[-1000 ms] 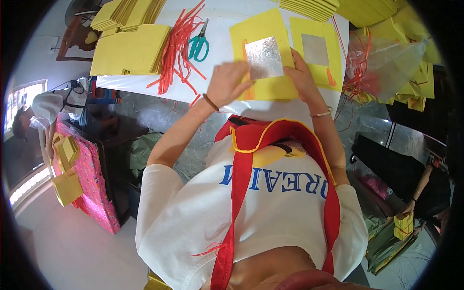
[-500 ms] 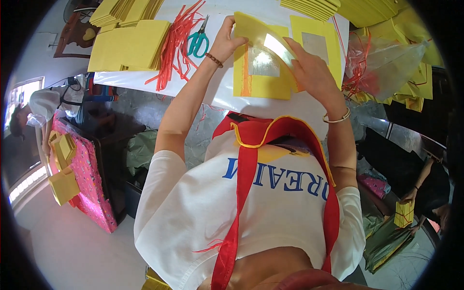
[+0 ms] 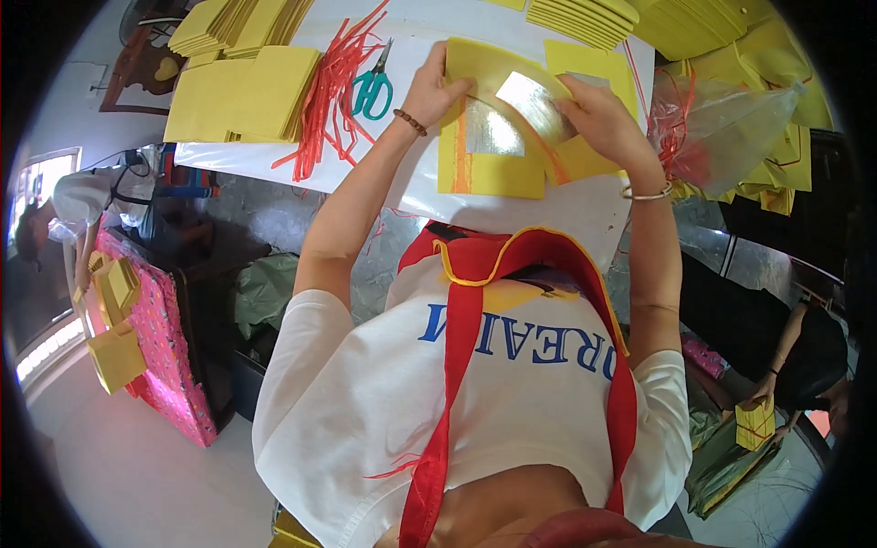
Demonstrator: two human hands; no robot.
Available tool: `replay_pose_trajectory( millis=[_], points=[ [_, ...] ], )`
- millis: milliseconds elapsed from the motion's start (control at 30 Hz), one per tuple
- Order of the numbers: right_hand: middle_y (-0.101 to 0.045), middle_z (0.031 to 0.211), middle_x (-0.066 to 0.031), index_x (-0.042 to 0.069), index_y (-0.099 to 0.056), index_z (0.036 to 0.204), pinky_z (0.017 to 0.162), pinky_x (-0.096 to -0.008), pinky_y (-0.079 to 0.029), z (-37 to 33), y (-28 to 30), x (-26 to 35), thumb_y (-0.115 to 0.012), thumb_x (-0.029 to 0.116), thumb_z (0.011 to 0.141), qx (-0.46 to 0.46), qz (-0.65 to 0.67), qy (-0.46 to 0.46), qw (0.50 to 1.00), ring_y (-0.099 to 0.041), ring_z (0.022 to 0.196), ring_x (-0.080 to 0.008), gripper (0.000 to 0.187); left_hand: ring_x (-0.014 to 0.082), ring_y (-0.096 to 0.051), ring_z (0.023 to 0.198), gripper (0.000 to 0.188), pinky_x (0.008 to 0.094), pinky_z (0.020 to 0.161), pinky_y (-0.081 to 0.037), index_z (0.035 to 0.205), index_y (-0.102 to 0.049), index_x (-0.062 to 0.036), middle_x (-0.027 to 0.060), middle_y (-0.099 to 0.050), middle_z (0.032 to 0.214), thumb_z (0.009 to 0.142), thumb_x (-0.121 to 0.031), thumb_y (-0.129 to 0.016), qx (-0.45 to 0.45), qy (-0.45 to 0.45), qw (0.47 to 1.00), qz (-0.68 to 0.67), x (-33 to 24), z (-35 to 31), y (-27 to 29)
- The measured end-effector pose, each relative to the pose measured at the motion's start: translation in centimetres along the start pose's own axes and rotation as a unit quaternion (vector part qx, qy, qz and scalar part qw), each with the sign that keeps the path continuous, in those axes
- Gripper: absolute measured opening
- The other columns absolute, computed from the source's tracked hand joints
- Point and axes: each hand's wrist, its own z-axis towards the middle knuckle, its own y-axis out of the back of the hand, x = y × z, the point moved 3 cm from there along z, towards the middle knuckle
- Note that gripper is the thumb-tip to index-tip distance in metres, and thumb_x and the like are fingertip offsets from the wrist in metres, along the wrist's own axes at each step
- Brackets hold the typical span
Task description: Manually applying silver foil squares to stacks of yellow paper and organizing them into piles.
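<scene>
**Two hands lift a foil-faced yellow sheet above the worktop**

Several stacks of yellow paper point(image 3: 239, 89) crowd the white worktop point(image 3: 548, 208), along with a tangle of red strips point(image 3: 327, 87) and green-handled scissors point(image 3: 373, 89). A clear plastic bag point(image 3: 731, 123) of more yellow sheets sits at the right end. Beyond the worktop's edge the room shows a pink patterned box point(image 3: 155, 338) on the floor to the left, and another person's hand holds a small yellow bundle point(image 3: 755, 423) at lower right.

Both forearms reach up from the lower edge, elbows bent, converging over the worktop's middle. The left hand point(image 3: 434, 87), a bead bracelet on its wrist, pinches the left edge of a curved yellow sheet with a silver foil square point(image 3: 530, 96). The right hand point(image 3: 603, 119), wearing a bangle, grips the same sheet's right side, fingers curled around it. The sheet seems raised off a flat pile of similar sheets point(image 3: 489, 155) lying directly beneath.
</scene>
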Motion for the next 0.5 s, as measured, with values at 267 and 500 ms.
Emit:
replay_pose_trajectory(
  millis=[267,500],
  points=[
    [-0.055,0.109,-0.0028,0.0,-0.047,0.119,0.074,-0.0249,-0.046,-2.3,-2.4,-4.3,-0.054,0.015,0.087,-0.065,0.58,-0.14,0.8,-0.054,0.089,-0.0121,0.036,0.0332,-0.046,0.104,0.06,0.0422,0.089,-0.034,0.121,-0.041,-0.0025,0.0184,-0.047,0.118,0.064,-0.004,-0.059,-0.157,-0.304,0.878,0.334,-5.7,-3.4,1.6],
    [-0.051,0.081,0.0031,0.005,-0.051,0.105,0.065,-0.0214,-0.045,-4.7,-11.7,-5.5,-0.058,0.017,0.085,-0.083,0.723,-0.228,0.647,-0.051,0.073,-0.0071,0.024,0.0256,-0.049,0.098,0.046,0.0401,0.081,-0.037,0.103,-0.062,-0.0174,0.002,-0.056,0.111,0.06,-0.002,-0.058,-0.01,-0.305,0.863,0.404,-5.0,-7.2,-1.3]
  ],
)
